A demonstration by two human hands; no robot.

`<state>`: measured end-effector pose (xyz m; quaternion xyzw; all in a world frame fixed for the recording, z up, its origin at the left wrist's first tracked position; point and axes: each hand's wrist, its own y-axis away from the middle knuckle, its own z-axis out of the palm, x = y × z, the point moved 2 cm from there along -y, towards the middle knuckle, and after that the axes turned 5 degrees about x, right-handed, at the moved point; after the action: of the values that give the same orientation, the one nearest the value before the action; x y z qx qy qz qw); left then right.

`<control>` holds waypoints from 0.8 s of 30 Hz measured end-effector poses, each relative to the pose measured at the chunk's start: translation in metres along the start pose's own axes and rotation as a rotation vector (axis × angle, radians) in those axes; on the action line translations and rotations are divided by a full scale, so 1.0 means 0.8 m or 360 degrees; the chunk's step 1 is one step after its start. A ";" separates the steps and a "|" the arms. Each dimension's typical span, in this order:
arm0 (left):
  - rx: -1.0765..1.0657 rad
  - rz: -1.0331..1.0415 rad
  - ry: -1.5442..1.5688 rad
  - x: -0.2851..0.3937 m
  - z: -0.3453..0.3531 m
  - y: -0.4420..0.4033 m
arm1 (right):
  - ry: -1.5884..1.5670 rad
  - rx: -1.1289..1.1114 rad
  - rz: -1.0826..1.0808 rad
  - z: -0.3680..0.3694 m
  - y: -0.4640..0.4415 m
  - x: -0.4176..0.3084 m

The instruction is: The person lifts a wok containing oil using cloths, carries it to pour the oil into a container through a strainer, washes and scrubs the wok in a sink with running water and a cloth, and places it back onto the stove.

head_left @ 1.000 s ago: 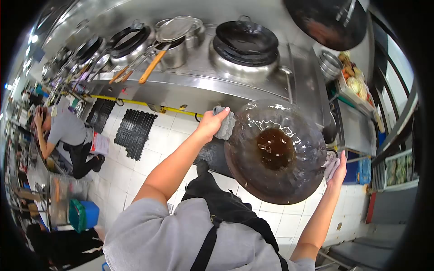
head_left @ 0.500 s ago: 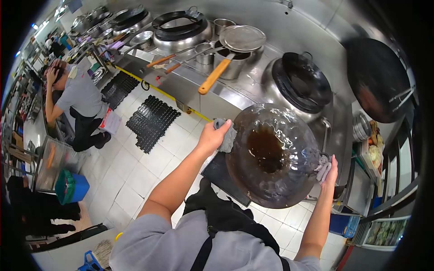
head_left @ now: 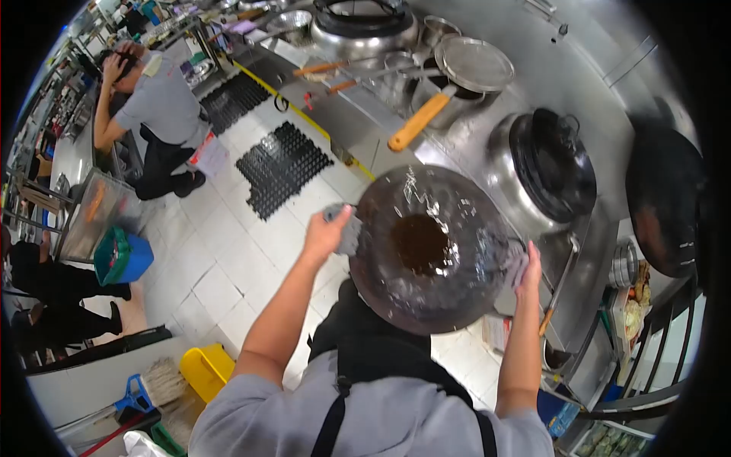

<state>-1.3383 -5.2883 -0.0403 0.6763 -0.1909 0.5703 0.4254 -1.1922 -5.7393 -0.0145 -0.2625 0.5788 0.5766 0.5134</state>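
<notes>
A large dark wok (head_left: 457,289) hangs in front of my body, with brown liquid (head_left: 420,244) pooled in its middle. My left hand (head_left: 326,234) is closed on a grey cloth (head_left: 350,234) at the wok's left rim. At the right side, my right hand (head_left: 529,270) grips the wok through another grey cloth (head_left: 512,264). Both arms are stretched out, and the wok is lifted above the floor.
A steel stove (head_left: 487,145) holds stacked woks (head_left: 560,164) and a strainer (head_left: 476,65). A person (head_left: 164,114) bends at the left. Black mats (head_left: 282,167), a blue bin (head_left: 133,257) and a yellow dustpan (head_left: 207,372) stand or lie leftward.
The view has swung to the left, bringing brooms and the yellow dustpan into sight. The wok remains between both hands and is nearer the view's middle; its liquid has shifted.
</notes>
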 end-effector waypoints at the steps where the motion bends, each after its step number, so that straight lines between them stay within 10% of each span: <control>1: 0.0061 -0.0002 -0.0005 -0.004 -0.007 0.002 | -0.0007 -0.0040 0.0063 0.009 -0.003 0.003; 24: 0.0188 0.0050 0.0109 0.016 0.001 0.080 | 0.0186 -0.0296 0.0133 0.026 -0.059 -0.075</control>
<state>-1.3817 -5.3224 -0.0052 0.6773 -0.1529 0.6098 0.3822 -1.1233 -5.7469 0.0246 -0.3178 0.5621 0.6326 0.4276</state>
